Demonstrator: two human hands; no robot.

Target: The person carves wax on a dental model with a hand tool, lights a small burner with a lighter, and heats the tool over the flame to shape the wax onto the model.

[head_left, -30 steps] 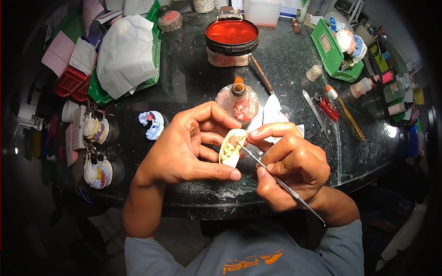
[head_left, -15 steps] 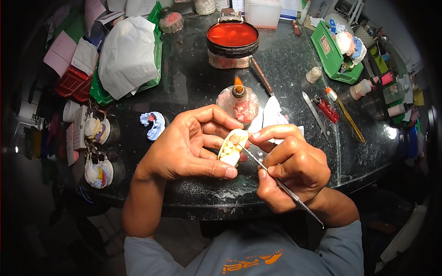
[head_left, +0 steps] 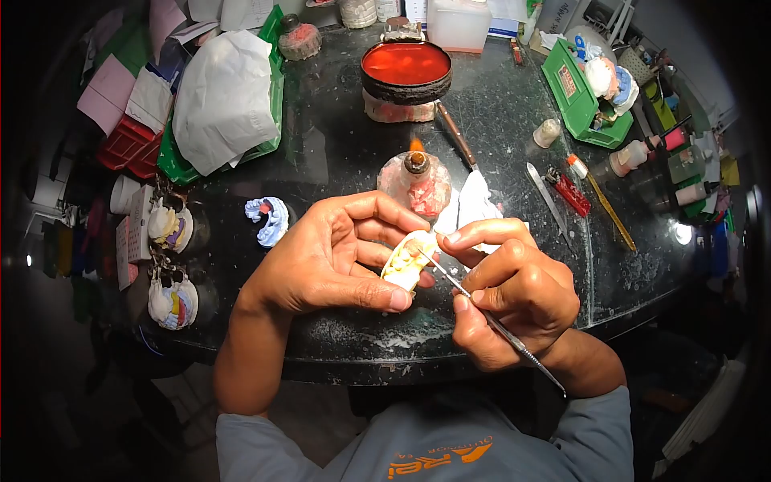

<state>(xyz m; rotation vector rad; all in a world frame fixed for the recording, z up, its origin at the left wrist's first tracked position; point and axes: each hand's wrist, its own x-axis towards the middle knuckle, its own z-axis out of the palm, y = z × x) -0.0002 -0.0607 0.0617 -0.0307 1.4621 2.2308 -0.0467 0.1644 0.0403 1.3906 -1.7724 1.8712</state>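
Note:
Between the thumb and fingers of my left hand (head_left: 325, 257) is a pale yellow dental model (head_left: 401, 269) with teeth, its toothed face turned toward my right hand. Pinched in my right hand (head_left: 514, 293) is a thin metal dental carver (head_left: 510, 337). The carver's tip rests at the upper part of the model, by a brownish patch, and its other end slants down to the right. My right index fingertip is beside the model's upper edge. Just beyond my hands, a spirit lamp (head_left: 416, 181) burns with a small orange flame.
A pan of red liquid (head_left: 407, 64) stands behind the lamp, with white cloth (head_left: 470, 201) beside it. A blue dental model (head_left: 267, 221) and mounted casts (head_left: 172, 301) are at left. A knife (head_left: 548, 201), red lighter (head_left: 569, 193) and brush (head_left: 601, 201) lie right, near a green tray (head_left: 572, 80).
The dental model has tilted slightly in my left hand. The carver's tip has shifted a little higher on it, and my right hand has moved slightly.

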